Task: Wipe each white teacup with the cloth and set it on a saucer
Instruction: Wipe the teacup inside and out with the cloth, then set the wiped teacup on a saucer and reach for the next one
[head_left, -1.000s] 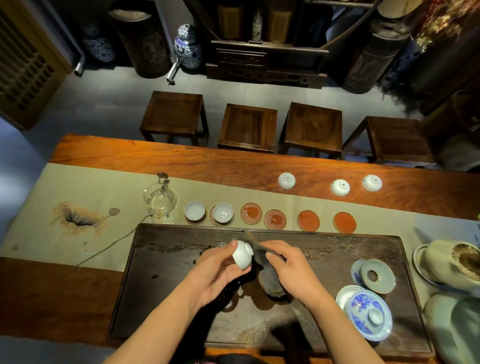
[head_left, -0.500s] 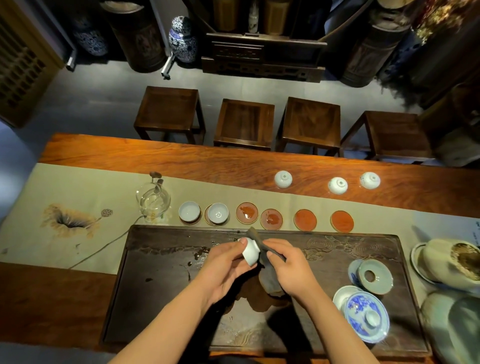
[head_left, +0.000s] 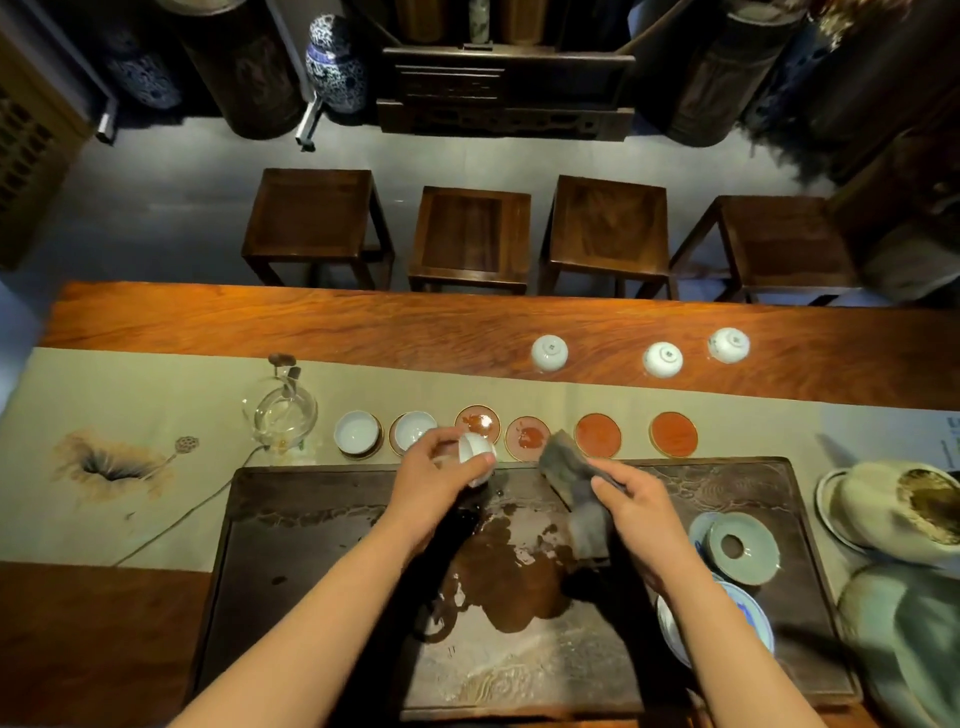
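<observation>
Since the earlier frame your hands have separated: cup and cloth no longer meet. Table (head_left: 311, 322) carries a dark tea tray (head_left: 311, 519), wet at centre. Beyond its far edge runs a row of saucers (head_left: 673, 434); the two leftmost already hold cups (head_left: 357, 433). Three more cups (head_left: 549, 352) sit inverted further back. Your right hand (head_left: 636, 512) is closed around the dark cloth (head_left: 566, 465). Your left hand (head_left: 436, 480) grips one white teacup (head_left: 475, 453), tilted, just near the third saucer (head_left: 478, 420).
</observation>
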